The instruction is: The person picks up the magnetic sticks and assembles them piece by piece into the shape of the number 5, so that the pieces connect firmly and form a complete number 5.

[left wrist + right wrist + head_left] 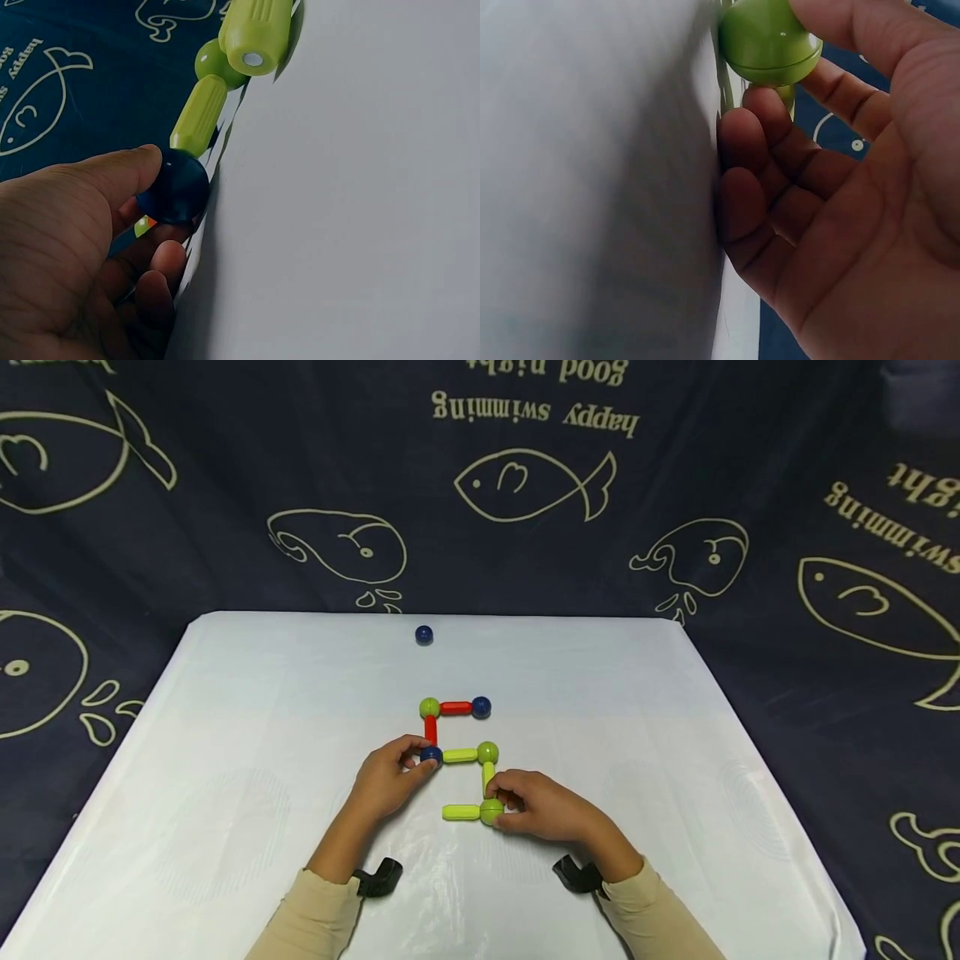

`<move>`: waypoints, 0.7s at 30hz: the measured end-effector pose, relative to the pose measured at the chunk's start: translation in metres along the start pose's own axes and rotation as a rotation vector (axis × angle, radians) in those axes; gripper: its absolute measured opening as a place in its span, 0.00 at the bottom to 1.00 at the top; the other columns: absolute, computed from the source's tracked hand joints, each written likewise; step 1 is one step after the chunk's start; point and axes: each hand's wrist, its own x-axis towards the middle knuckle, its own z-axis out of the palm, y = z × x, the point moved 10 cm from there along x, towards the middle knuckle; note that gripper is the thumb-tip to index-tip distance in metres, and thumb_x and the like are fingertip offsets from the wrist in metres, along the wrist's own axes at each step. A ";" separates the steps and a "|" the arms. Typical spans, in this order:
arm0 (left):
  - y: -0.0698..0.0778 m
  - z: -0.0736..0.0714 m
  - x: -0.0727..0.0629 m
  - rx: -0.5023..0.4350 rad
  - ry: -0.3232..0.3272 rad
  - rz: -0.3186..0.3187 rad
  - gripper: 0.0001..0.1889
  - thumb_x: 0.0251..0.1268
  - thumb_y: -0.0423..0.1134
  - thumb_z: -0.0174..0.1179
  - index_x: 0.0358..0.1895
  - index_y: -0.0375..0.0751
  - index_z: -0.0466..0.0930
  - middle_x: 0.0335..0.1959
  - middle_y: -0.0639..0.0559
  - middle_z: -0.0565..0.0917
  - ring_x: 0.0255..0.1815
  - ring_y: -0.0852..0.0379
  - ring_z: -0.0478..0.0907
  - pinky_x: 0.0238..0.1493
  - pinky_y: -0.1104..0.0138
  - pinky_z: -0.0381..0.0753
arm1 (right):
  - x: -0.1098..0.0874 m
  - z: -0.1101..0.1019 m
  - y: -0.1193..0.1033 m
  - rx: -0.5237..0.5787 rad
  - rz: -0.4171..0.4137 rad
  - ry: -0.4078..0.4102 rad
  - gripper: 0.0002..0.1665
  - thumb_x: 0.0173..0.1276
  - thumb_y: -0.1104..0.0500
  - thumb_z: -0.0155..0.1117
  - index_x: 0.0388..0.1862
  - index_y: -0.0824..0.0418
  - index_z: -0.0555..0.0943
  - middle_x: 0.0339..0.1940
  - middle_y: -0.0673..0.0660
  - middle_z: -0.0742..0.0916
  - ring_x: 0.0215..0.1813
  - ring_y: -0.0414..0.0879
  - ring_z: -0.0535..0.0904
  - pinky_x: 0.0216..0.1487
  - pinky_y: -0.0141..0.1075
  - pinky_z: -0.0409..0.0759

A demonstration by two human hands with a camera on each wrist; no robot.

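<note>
Balls and rods join in a zigzag figure lying on the white table. My left hand [387,777] pinches the middle blue ball [177,187] between thumb and fingers. From that ball a red rod [431,729] leads up to a green ball [429,707], then another red rod [455,708] and a blue ball [481,707]. To its right run a green rod [460,756], a green ball [487,752] and an upright-running green rod [488,777]. My right hand [551,807] grips the lower green ball [771,45]; a green rod [461,812] extends left from it, its other end free.
A loose blue ball [424,635] lies near the far edge of the white tabletop [600,710]. Behind and around the table hangs dark cloth [540,560] with fish drawings. Black wrist mounts [380,877] sit at both cuffs.
</note>
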 end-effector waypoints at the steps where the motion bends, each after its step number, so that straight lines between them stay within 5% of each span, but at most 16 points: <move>1: 0.000 0.000 0.000 0.001 -0.001 0.000 0.14 0.63 0.43 0.69 0.50 0.48 0.83 0.30 0.57 0.78 0.32 0.57 0.73 0.35 0.62 0.70 | 0.000 0.000 0.000 0.001 0.005 -0.001 0.16 0.66 0.56 0.72 0.49 0.54 0.77 0.35 0.47 0.79 0.38 0.43 0.75 0.41 0.32 0.74; 21: 0.001 -0.002 -0.001 0.005 0.004 -0.001 0.15 0.64 0.43 0.68 0.52 0.47 0.83 0.29 0.56 0.77 0.32 0.56 0.73 0.35 0.61 0.71 | 0.000 0.002 0.001 -0.020 0.014 -0.005 0.15 0.68 0.54 0.70 0.50 0.53 0.77 0.34 0.51 0.78 0.36 0.41 0.72 0.39 0.33 0.71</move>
